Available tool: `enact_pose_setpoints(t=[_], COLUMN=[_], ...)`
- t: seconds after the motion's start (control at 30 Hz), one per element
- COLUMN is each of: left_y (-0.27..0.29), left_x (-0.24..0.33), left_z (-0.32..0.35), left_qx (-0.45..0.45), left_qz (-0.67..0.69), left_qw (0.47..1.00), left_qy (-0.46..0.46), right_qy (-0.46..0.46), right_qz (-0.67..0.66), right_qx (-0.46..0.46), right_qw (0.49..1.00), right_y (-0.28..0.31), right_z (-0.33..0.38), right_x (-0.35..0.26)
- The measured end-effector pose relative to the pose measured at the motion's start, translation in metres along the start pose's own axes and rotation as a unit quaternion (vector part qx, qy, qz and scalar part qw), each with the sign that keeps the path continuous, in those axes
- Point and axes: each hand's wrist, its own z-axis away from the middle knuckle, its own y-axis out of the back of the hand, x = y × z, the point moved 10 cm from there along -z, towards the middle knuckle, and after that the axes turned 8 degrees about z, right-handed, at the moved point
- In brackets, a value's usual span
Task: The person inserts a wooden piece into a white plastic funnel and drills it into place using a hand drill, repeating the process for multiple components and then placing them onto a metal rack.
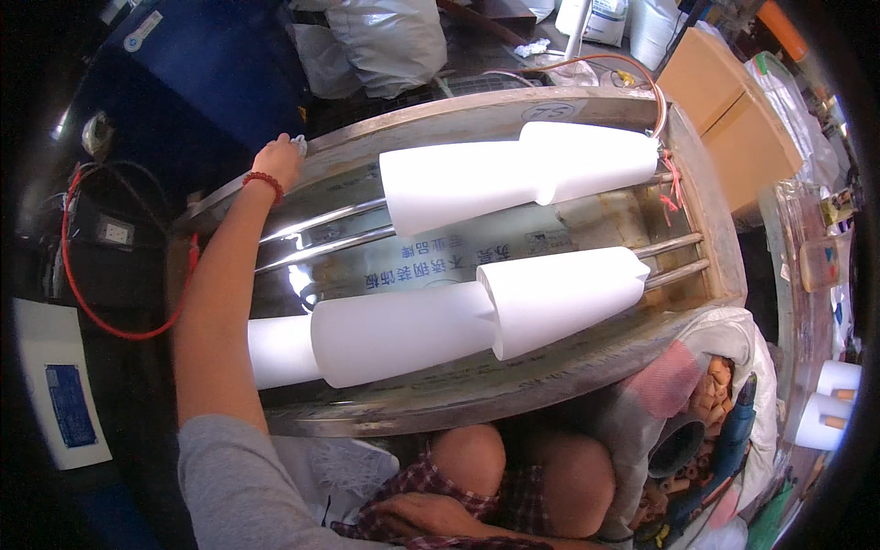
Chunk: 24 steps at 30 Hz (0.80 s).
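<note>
My left hand [278, 161], a red bead bracelet on its wrist, reaches to the far left corner of a long shiny metal trough [477, 390]; its fingers close on a small whitish piece [299, 143] at the rim. My right hand [426, 515] lies on my lap against plaid cloth, holding nothing. Metal rods [321, 220] run the length of the trough. White paper cones sit over them: two nested at the back [458, 188], three in a row at the front [394, 335].
A blue drum [211, 64] stands beyond the trough's left end. A power socket box [115, 234] and a red cable [101, 316] lie at left. A cardboard box [733, 110] is at back right. A sack of tubes [706, 403] and white rolls [830, 403] sit at right.
</note>
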Motion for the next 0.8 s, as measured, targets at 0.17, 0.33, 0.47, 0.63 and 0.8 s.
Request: enact_pose_setpoints(t=[0.17, 0.33, 0.47, 0.63, 0.8], left_y=[0.015, -0.014, 0.001, 0.089, 0.202], left_x=[-0.004, -0.028, -0.015, 0.136, 0.298], left_z=[-0.003, 0.004, 0.010, 0.032, 0.092], left_qx=[0.019, 0.042, -0.027, -0.101, -0.276], left_qz=[0.123, 0.099, 0.186, 0.768, 0.855], left_qw=[0.989, 0.993, 0.977, 0.631, 0.251], left_qy=[0.080, 0.052, 0.101, -0.028, -0.361], right_qy=[-0.026, -0.020, -0.024, -0.011, -0.003], right_qz=[-0.047, -0.047, -0.091, -0.090, -0.076], right_qx=[-0.004, -0.025, -0.024, -0.014, -0.013], right_qw=[0.999, 0.998, 0.995, 0.996, 0.997], right_y=[0.008, 0.000, -0.002, 0.003, -0.007], right_z=[-0.005, 0.001, 0.002, 0.001, 0.004], right_x=[0.000, -0.005, 0.000, -0.005, 0.001])
